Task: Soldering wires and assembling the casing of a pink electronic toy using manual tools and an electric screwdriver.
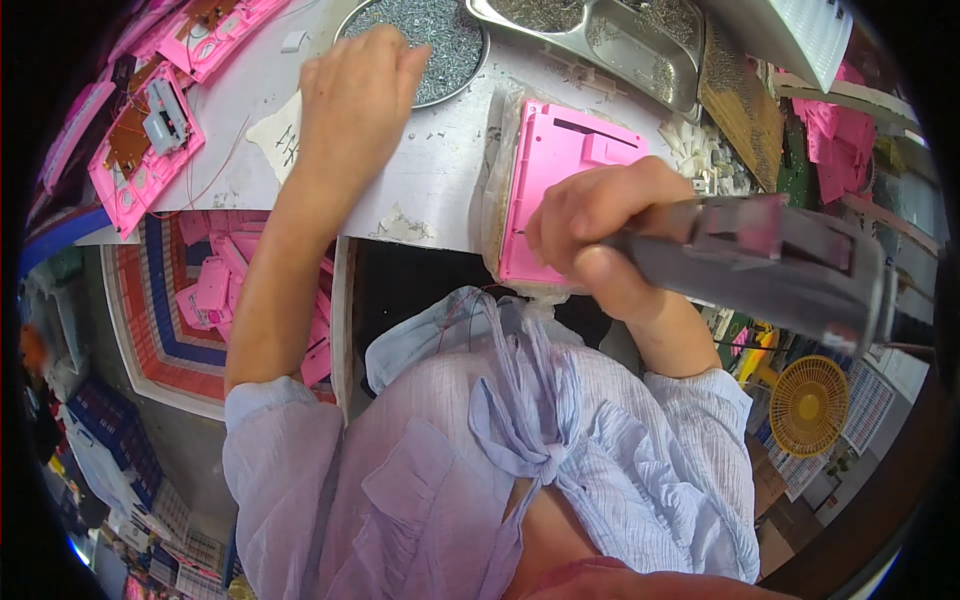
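Note:
My left hand [362,95] is at the near left rim of a round metal bowl [487,62] full of small silver screws [447,50]. Its fingers curl under and the fingertips are hidden, so anything in them cannot be made out. In my right hand [615,215] is a dark grey electric screwdriver [760,265], blurred, its rear end toward the right. Beneath that hand lies a pink plastic housing [545,170] on a clear-wrapped pad [497,190] at the table's front edge. The screwdriver's tip is hidden behind my fingers.
Pink housings with wires and a grey part [165,118] lie at the table's left. Below them stands a striped crate [135,300] of pink parts. A divided metal tray [640,85] of small hardware sits at the back, white plastic pieces [700,150] beside it. A yellow fan [808,405] stands right.

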Demonstrator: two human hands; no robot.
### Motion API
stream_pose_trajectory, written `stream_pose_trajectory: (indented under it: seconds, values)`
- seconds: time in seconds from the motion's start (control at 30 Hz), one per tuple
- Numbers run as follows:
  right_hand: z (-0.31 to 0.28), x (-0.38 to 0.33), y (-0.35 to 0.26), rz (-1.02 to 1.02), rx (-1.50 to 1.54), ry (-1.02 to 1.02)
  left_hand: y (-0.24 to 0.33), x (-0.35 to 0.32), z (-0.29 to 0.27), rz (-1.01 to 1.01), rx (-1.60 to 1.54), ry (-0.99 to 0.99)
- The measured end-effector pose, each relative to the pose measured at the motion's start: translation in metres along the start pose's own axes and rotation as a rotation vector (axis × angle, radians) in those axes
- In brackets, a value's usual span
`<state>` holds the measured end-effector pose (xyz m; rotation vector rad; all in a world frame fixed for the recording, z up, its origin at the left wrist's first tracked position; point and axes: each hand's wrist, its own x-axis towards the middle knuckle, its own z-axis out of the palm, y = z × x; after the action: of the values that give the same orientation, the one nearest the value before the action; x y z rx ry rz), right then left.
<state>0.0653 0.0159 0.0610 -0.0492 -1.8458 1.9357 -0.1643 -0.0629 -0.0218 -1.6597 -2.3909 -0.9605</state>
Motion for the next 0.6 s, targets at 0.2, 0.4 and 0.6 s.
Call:
stream_pose_trajectory:
  seconds: [0.2, 0.4, 0.6]
  values:
    - [0.002, 0.002, 0.016, -0.19, -0.229, -0.133, 0.041, -0.047, -0.013, 0.077, -0.183, -0.057]
    - [-0.001, 0.003, 0.006, -0.096, -0.009, -0.036, 0.076, -0.084, -0.021, 0.146, -0.466, -0.176]
    - [0.004, 0.003, -0.02, -0.126, 0.126, 0.065, 0.088, -0.092, -0.015, 0.091, -0.636, -0.073]
